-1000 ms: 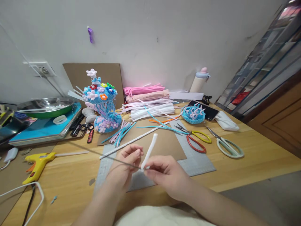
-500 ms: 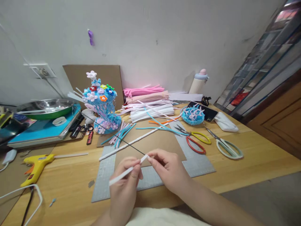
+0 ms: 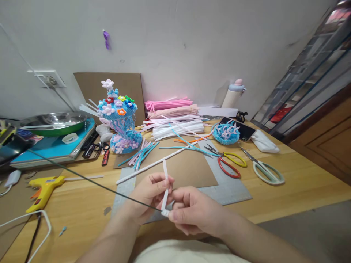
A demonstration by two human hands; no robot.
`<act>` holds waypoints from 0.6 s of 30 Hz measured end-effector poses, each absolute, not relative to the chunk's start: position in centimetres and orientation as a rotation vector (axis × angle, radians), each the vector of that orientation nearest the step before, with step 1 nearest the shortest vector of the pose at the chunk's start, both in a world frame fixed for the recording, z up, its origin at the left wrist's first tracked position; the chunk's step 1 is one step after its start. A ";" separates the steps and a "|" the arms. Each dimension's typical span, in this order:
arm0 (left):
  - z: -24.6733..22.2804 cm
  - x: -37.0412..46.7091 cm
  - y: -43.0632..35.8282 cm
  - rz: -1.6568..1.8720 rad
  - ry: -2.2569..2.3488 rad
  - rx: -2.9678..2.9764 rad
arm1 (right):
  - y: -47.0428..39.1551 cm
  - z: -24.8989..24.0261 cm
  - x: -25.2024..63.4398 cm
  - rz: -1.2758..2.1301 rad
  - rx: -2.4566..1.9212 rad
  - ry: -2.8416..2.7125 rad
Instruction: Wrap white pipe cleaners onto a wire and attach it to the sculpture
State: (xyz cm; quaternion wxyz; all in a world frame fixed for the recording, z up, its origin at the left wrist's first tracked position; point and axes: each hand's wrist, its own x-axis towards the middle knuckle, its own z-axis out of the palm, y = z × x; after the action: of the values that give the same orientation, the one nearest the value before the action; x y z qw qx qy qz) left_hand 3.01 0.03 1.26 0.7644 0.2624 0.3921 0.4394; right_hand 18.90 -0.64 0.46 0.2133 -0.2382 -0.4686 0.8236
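Note:
My left hand [image 3: 153, 195] pinches a flat white strip [image 3: 165, 168], which stands up between thumb and fingers. The strip's lower end meets a small white wrapped tip [image 3: 165, 212] on a long thin dark green rod [image 3: 93, 182]. That tip is pinched by my right hand [image 3: 192, 210], just right of my left hand. From the tip the rod slants up to the far left. Both hands are above the front of the grey cutting mat [image 3: 236, 195] and a brown cardboard sheet [image 3: 178, 170].
A yellow glue gun [image 3: 45, 191] lies at left. Behind stand a flower-covered blue ornament [image 3: 117, 109] and bundled pipe cleaners [image 3: 178, 129]. Red-and-yellow-handled scissors [image 3: 229, 166], pale-handled scissors [image 3: 267, 171] and a blue fuzzy piece [image 3: 226, 132] are at right.
The strip has swung from slanting down-left to nearly upright. My right hand has lowered with the rod's tip, and my left hand has turned. The rod now reaches farther across the left side.

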 end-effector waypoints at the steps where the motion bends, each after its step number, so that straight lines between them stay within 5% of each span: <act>1: 1.6 2.9 0.2 0.945 0.847 0.592 | -0.7 0.2 18.7 2.302 -0.655 -1.278; 5: 1.6 3.1 0.7 1.075 0.945 0.608 | -0.5 -0.5 18.1 2.011 -0.761 -1.298; 13: -1.2 5.0 -2.4 1.635 1.339 0.933 | 0.2 -1.0 19.2 0.796 -1.039 -1.920; 18: -1.1 5.0 -3.4 1.575 1.338 1.519 | 0.0 -1.4 19.3 0.641 -1.056 -2.032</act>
State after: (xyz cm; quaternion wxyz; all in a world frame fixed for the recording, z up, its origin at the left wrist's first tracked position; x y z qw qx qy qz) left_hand 4.97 -3.36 -1.10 0.2844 0.5678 0.5002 0.5887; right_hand 19.26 -0.01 -1.37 0.3727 -0.4120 -0.7929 0.2502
